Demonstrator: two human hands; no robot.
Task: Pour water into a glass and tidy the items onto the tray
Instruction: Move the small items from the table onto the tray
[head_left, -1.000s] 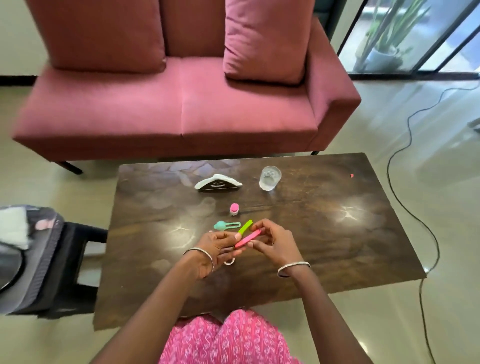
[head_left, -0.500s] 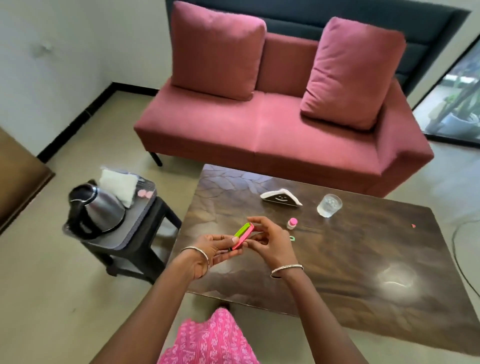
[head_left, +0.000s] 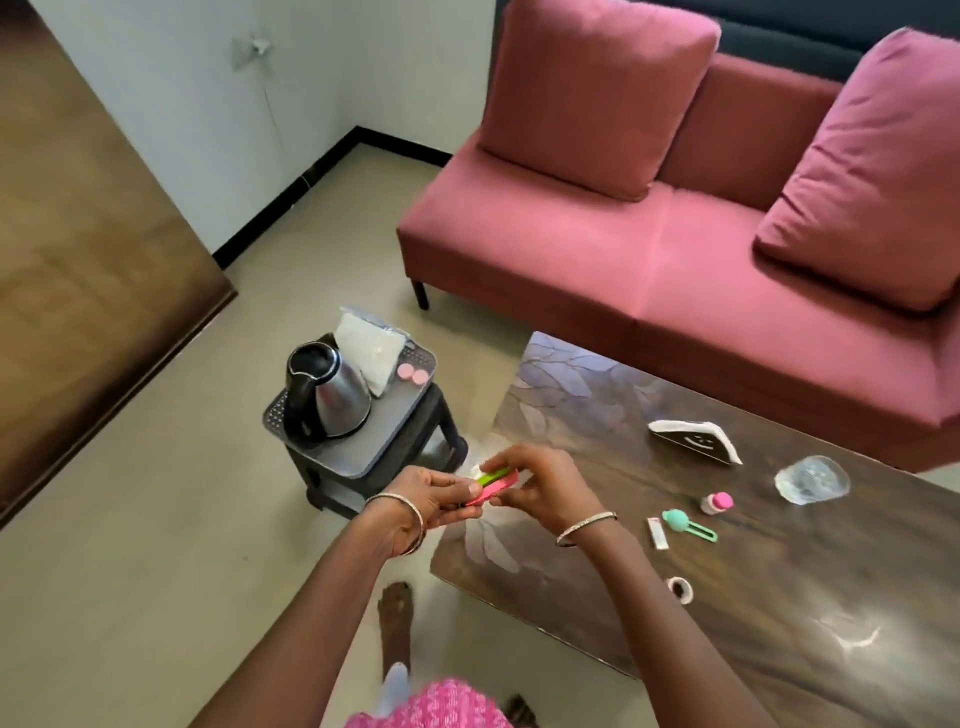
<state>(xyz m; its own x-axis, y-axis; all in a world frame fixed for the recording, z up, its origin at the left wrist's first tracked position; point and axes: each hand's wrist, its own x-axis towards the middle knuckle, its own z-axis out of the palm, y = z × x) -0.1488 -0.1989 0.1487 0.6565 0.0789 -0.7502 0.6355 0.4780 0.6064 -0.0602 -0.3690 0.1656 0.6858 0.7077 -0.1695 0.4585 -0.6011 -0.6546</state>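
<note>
A kettle (head_left: 326, 396) stands on a tray (head_left: 384, 441) atop a small stool (head_left: 415, 447), left of the coffee table (head_left: 727, 597), with a packet (head_left: 371, 351) just behind it. On the table, a napkin holder (head_left: 693, 441) sits farthest back, a glass (head_left: 812, 479) to its right, and a small bottle (head_left: 717, 502) nearer the person. A sofa (head_left: 675, 270) lies behind the table. Both hands, left (head_left: 431, 501) and right (head_left: 540, 486), meet over the table's left edge.

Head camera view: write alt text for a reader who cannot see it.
Both hands, left hand and right hand, hold a pink and a green strip together over the corner of a dark wooden coffee table. A glass, a small pink-capped bottle and a teal clip lie on the table. A kettle stands on a grey tray on a stool to the left.
</note>
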